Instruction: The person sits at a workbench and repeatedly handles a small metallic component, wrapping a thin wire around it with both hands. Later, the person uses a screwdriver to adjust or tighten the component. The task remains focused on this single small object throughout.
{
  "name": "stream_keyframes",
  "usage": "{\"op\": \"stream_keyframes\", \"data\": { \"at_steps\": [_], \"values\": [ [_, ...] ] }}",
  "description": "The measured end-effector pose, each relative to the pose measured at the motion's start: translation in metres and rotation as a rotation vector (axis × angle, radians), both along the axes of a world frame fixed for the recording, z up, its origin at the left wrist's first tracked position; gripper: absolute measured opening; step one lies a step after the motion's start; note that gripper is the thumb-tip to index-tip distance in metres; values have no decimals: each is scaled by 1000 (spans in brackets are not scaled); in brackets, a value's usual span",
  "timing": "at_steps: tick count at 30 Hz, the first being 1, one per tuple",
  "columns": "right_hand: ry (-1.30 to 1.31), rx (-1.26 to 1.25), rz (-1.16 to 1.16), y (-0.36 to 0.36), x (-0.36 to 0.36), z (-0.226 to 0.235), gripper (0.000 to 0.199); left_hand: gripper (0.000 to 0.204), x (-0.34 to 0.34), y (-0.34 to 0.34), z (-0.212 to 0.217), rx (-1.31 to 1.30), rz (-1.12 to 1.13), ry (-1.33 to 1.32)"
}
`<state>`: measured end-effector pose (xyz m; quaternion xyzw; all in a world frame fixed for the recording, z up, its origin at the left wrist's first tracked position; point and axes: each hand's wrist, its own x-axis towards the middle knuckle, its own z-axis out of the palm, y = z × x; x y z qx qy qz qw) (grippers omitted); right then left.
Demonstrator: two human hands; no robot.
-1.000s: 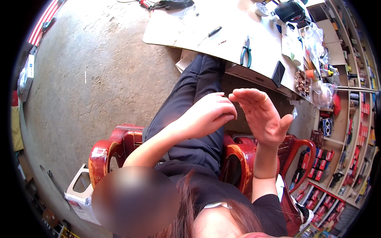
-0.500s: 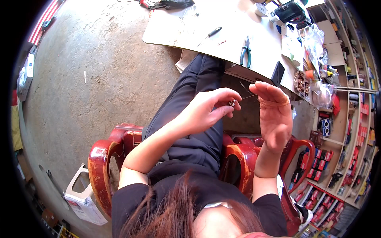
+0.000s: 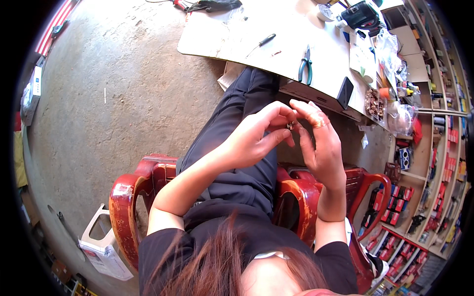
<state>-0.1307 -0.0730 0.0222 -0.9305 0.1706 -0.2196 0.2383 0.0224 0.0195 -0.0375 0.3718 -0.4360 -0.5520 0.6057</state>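
Note:
My left hand (image 3: pixel 256 135) is closed, pinching a small shiny metal part (image 3: pixel 291 126) between thumb and fingers. What kind of part it is I cannot make out. Just to its right is my right hand (image 3: pixel 323 150), its fingers curved over and its fingertips close beside the metal part. Thin copper-coloured wire (image 3: pixel 320 122) is wound in several turns round the right fingers, so this hand holds it. Both hands are raised above my lap, short of the white table (image 3: pixel 222 37). Whether the right fingertips touch the part is hidden by the fingers.
On the table lie a screwdriver (image 3: pixel 267 39), pliers (image 3: pixel 306 66) and a dark phone (image 3: pixel 345 92) at its near edge. A box of small copper-coloured pieces (image 3: pixel 374 104) stands at the right. Red chair arms (image 3: pixel 126 197) flank me; stocked shelves (image 3: pixel 439 163) line the right.
My right hand has moved left and turned; its fingers, flat and upright before, now bend toward the metal part. My left hand has barely moved and keeps its pinch.

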Motion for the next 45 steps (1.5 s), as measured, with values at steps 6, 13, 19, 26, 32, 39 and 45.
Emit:
{"op": "stream_keyframes", "data": {
  "at_steps": [6, 13, 19, 26, 32, 39, 45],
  "values": [
    [59, -272, -73, 7, 4, 2, 24, 22, -4, -1, -4, 27, 66, 18],
    [41, -305, -116, 8, 5, 5, 23, 20, -4, -1, -7, 7, 18, 79],
    [5, -301, -133, 8, 3, 9, 24, 28, -3, -4, -19, -13, -96, 362],
    [0, -316, -93, 7, 4, 10, 25, 17, -6, -7, -13, -156, 108, -119],
    [4, -344, -81, 3, 3, 9, 26, 11, -2, -5, -5, -29, 90, -137],
    [110, -237, -48, 0, -2, 4, 12, 8, 3, -4, 3, -52, 178, -163],
    [251, 355, 61, 0, -8, 12, 13, 7, 13, -6, 3, -167, 125, -265]
  ]
}}
